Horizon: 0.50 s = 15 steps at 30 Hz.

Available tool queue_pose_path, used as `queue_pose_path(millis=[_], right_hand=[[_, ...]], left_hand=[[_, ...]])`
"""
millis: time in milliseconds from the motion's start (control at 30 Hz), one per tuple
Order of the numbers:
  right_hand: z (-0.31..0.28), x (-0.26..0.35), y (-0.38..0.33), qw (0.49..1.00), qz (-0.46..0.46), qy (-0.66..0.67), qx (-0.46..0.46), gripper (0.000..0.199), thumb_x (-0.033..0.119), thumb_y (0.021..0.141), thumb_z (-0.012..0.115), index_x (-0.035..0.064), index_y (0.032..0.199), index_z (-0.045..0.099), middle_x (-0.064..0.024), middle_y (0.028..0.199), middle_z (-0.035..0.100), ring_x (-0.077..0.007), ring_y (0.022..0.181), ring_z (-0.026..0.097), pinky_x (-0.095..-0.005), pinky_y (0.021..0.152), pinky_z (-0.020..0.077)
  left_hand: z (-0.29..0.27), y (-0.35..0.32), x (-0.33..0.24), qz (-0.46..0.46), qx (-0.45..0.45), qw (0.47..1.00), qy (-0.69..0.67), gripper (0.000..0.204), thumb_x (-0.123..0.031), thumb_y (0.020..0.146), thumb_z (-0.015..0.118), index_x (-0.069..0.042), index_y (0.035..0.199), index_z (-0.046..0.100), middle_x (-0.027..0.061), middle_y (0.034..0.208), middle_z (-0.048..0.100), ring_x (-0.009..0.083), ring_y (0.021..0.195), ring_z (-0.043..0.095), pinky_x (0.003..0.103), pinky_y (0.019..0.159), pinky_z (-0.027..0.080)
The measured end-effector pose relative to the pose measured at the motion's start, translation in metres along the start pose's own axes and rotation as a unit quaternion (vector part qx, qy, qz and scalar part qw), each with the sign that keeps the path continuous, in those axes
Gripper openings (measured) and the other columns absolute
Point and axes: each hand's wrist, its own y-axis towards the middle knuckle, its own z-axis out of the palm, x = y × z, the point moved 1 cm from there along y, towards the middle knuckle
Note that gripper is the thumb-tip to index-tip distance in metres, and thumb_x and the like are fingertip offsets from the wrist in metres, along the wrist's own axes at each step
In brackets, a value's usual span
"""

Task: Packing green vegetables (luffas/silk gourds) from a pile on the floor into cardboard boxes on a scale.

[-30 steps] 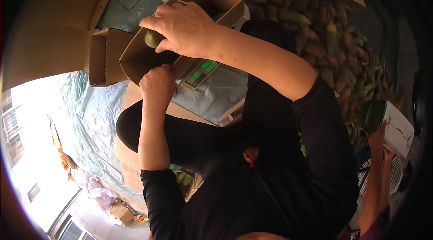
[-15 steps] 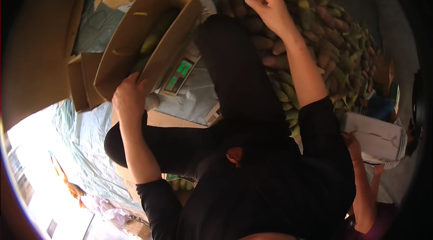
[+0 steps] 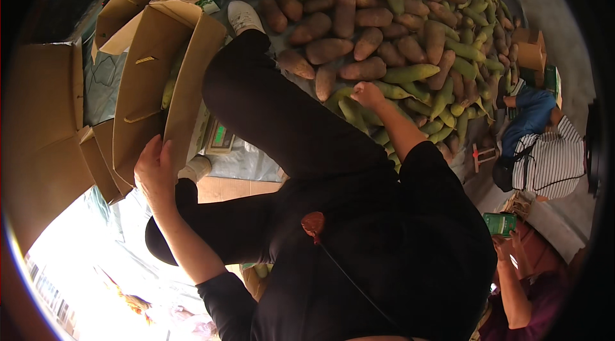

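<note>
My left hand (image 3: 155, 166) grips the lower edge of an open brown cardboard box (image 3: 148, 33) that is tipped on its side, with green fruit (image 3: 168, 92) showing inside. My right hand (image 3: 368, 93) reaches out to the near edge of a large pile of long green and brown fruits (image 3: 384, 33) on the ground. Its fingers are curled on a green fruit (image 3: 354, 113) there. My legs in black trousers (image 3: 282, 123) lie between the box and the pile.
A weighing scale with a green display (image 3: 220, 136) sits under the box. More flat and folded cardboard (image 3: 45, 116) lies at the left. A person in a striped shirt (image 3: 552, 160) crouches at the right, and another person's hand holds a green object (image 3: 501, 223).
My right hand has left the box, swung right over the pile and come down on its near edge. My left hand stays on the box edge.
</note>
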Motion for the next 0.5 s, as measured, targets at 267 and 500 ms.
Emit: queue_pose_path(millis=[267,500], right_hand=[[0.008,0.014,-0.024,0.998,0.019,0.011,0.055,0.072,0.040,0.063,0.077,0.0007,0.118,0.053,-0.0210,0.117,0.056,-0.0329,0.109,0.054,-0.0390,0.090,0.0440],[0.027,0.006,-0.006,0.986,0.015,-0.080,0.146,0.070,0.035,0.062,0.077,0.0011,0.118,0.052,-0.0209,0.113,0.058,-0.0337,0.108,0.055,-0.0391,0.091,0.0438]], left_hand=[[0.004,0.005,0.008,0.007,-0.030,0.999,-0.011,0.034,-0.028,0.080,0.067,-0.004,0.104,0.066,0.0140,0.088,0.068,0.0269,0.081,0.067,0.034,0.072,0.051],[0.001,0.000,0.002,-0.008,-0.060,0.998,-0.015,0.031,-0.029,0.080,0.068,-0.006,0.100,0.067,0.0129,0.088,0.068,0.0266,0.081,0.067,0.035,0.071,0.052]])
